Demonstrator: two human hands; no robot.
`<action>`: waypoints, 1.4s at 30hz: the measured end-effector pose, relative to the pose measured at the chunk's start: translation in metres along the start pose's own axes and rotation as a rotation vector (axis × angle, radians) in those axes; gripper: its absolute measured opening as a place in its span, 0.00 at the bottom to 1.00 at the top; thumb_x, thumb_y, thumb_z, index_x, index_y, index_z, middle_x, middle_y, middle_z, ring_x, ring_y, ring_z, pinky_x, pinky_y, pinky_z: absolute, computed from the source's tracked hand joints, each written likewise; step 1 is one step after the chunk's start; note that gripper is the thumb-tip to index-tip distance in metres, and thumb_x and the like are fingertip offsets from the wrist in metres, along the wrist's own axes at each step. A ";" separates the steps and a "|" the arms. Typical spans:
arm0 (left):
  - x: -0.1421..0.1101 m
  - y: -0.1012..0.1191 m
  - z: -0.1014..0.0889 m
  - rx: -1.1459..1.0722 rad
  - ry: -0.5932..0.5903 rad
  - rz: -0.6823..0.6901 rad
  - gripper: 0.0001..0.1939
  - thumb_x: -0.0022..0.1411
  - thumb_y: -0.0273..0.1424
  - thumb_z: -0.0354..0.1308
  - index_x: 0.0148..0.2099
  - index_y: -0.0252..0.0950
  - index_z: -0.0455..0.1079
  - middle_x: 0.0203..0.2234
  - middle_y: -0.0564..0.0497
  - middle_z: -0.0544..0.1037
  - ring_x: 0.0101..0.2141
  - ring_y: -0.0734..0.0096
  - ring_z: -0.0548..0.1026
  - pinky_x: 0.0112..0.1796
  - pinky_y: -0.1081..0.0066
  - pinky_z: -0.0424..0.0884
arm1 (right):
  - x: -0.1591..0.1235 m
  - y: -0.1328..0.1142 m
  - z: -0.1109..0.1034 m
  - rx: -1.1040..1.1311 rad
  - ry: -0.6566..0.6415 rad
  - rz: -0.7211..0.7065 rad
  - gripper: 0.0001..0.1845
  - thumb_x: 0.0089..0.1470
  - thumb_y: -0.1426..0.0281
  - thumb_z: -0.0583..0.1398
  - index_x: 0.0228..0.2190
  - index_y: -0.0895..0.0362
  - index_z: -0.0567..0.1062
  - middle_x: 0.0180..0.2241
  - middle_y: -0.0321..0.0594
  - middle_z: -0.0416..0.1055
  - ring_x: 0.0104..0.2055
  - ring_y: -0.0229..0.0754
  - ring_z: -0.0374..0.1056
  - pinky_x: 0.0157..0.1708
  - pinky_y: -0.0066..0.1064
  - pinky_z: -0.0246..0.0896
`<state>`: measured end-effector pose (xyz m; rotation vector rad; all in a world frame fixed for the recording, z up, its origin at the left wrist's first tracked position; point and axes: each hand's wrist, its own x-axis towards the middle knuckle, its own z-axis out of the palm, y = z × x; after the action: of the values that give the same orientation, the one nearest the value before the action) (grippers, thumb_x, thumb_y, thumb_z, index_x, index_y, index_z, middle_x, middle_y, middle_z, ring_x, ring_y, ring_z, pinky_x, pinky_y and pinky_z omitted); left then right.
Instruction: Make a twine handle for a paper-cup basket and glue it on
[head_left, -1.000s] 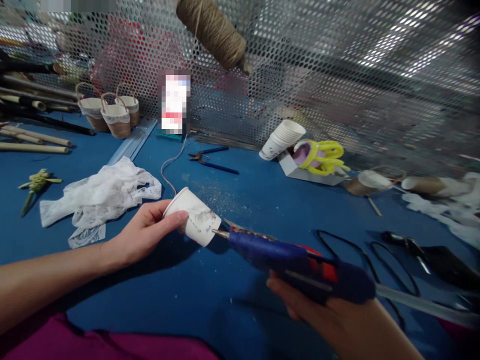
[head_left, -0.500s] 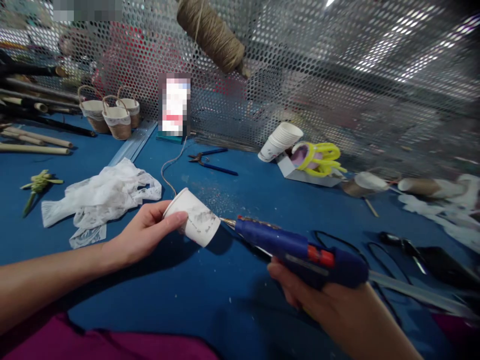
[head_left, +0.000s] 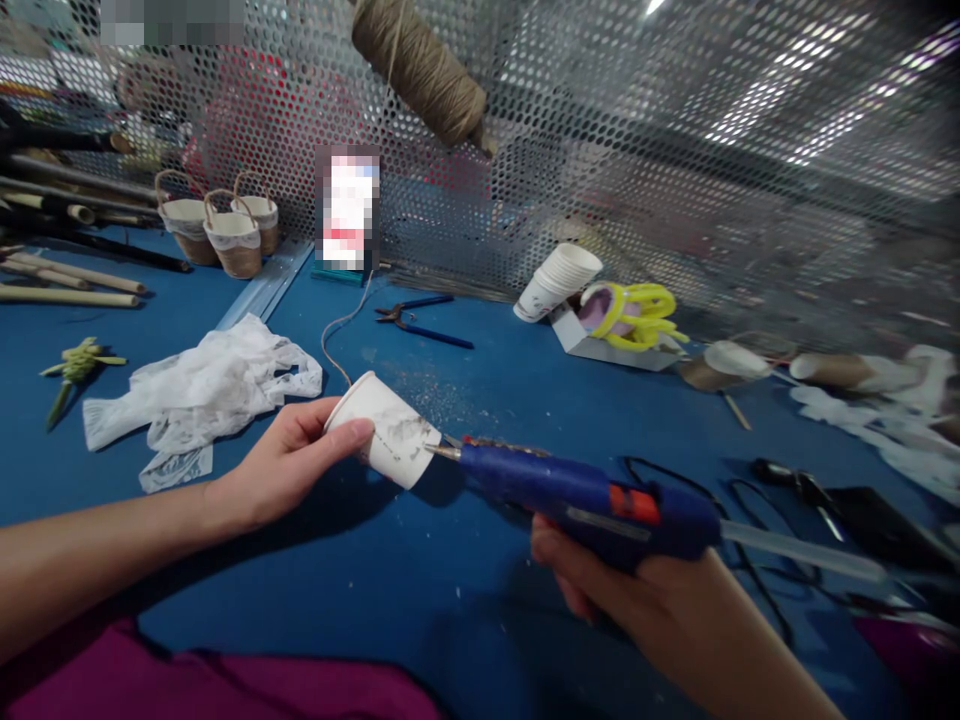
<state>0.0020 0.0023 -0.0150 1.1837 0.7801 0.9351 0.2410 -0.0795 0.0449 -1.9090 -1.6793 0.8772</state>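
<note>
My left hand point(head_left: 289, 465) grips a small white paper cup point(head_left: 390, 432) by its rim, tilted on its side above the blue table point(head_left: 420, 590). My right hand point(head_left: 637, 595) is closed round the handle of a blue hot glue gun point(head_left: 592, 495). The gun's metal nozzle touches the cup's side near its base. A clear glue stick point(head_left: 802, 560) sticks out of the gun's back end. A thin twine strand point(head_left: 341, 330) runs from near the cup toward the back.
White lace fabric point(head_left: 202, 390) lies left of the cup. Pliers point(head_left: 420, 315), a stack of paper cups point(head_left: 559, 280), a yellow tape holder point(head_left: 637, 312), three small baskets point(head_left: 225, 225), bamboo sticks point(head_left: 67, 280), a twine spool point(head_left: 420, 65) and black cords point(head_left: 750, 500) surround the work spot. Perforated metal panel behind.
The glue gun's nozzle drew back from the cup half a second ago and now touches its side again. My left hand and the cup have barely moved.
</note>
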 end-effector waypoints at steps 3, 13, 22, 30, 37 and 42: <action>0.000 -0.002 -0.001 -0.013 -0.006 0.011 0.10 0.57 0.35 0.57 0.33 0.33 0.74 0.26 0.52 0.76 0.28 0.77 0.69 0.32 0.79 0.66 | 0.002 -0.002 -0.001 -0.012 0.016 0.001 0.23 0.49 0.51 0.55 0.15 0.55 0.68 0.12 0.33 0.62 0.16 0.35 0.60 0.21 0.28 0.58; 0.000 0.000 0.001 0.007 0.029 0.022 0.11 0.56 0.35 0.57 0.33 0.32 0.74 0.27 0.51 0.77 0.29 0.73 0.71 0.33 0.75 0.67 | 0.003 -0.004 0.001 0.047 0.064 -0.010 0.20 0.48 0.53 0.56 0.17 0.55 0.69 0.11 0.32 0.62 0.15 0.34 0.59 0.19 0.27 0.57; 0.000 0.001 0.003 -0.027 0.037 -0.004 0.10 0.56 0.34 0.58 0.32 0.32 0.73 0.24 0.51 0.75 0.27 0.75 0.70 0.31 0.76 0.67 | 0.003 -0.002 0.003 0.037 0.096 -0.023 0.18 0.49 0.55 0.56 0.18 0.55 0.69 0.11 0.32 0.63 0.16 0.35 0.61 0.20 0.27 0.57; 0.001 0.002 0.003 -0.028 0.040 -0.034 0.11 0.56 0.36 0.57 0.31 0.32 0.72 0.23 0.51 0.75 0.26 0.74 0.70 0.30 0.75 0.66 | -0.005 0.001 0.006 0.035 0.036 -0.006 0.15 0.45 0.55 0.59 0.20 0.54 0.72 0.12 0.31 0.64 0.17 0.35 0.62 0.20 0.27 0.59; -0.001 0.003 0.004 -0.060 0.030 -0.005 0.09 0.55 0.35 0.58 0.33 0.33 0.73 0.25 0.51 0.76 0.28 0.74 0.70 0.33 0.75 0.67 | 0.007 -0.002 0.001 0.075 0.052 -0.037 0.18 0.49 0.55 0.56 0.19 0.55 0.70 0.11 0.31 0.63 0.15 0.34 0.59 0.19 0.26 0.58; -0.001 0.004 0.005 -0.099 0.045 0.004 0.09 0.53 0.35 0.60 0.31 0.34 0.74 0.25 0.53 0.76 0.27 0.74 0.70 0.32 0.76 0.68 | 0.009 -0.003 0.001 0.073 0.068 -0.030 0.20 0.50 0.54 0.56 0.17 0.55 0.69 0.10 0.32 0.62 0.15 0.34 0.60 0.20 0.27 0.58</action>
<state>0.0047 -0.0004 -0.0106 1.0817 0.7594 0.9953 0.2385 -0.0697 0.0451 -1.8400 -1.6103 0.8400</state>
